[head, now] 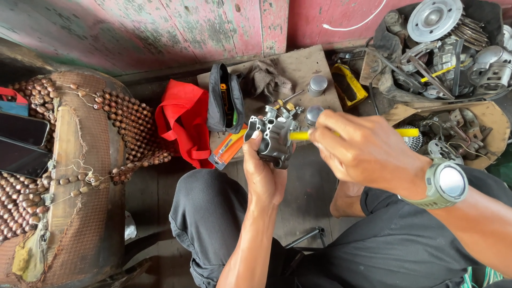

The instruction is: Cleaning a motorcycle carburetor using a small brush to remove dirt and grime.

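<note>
My left hand [264, 173] has its fingers closed round the carburetor [274, 140], holding it up in front of me above my knees, thumb pressed on its near face. My right hand [362, 149] is closed on a yellow-handled tool [300, 135], likely a screwdriver, whose tip end meets the carburetor's right side; the tip itself is hidden, so I cannot tell what it sits in.

To do this well, I judge I should keep the body steady in my left palm, keep the tool in line with whatever it engages, and turn gently so it does not slip off the soft metal.

On the board [298, 66] beyond my hands lie two small metal caps [318, 85], a dark rag [266, 80], a black pouch [225, 98] standing open with tool handles showing inside, and an orange-handled tool [228, 149] just under the carburetor. A red bag [184, 120] lies beside the pouch. At the upper right, a dark tub [482, 16] is heaped with engine parts: a round plate, finned cylinders, a stack of thin rings. Below it, a cardboard box [488, 125] holds sprockets and smaller metal pieces. At my left, two phones [21, 144] rest on a beaded seat cover [122, 114].
</note>
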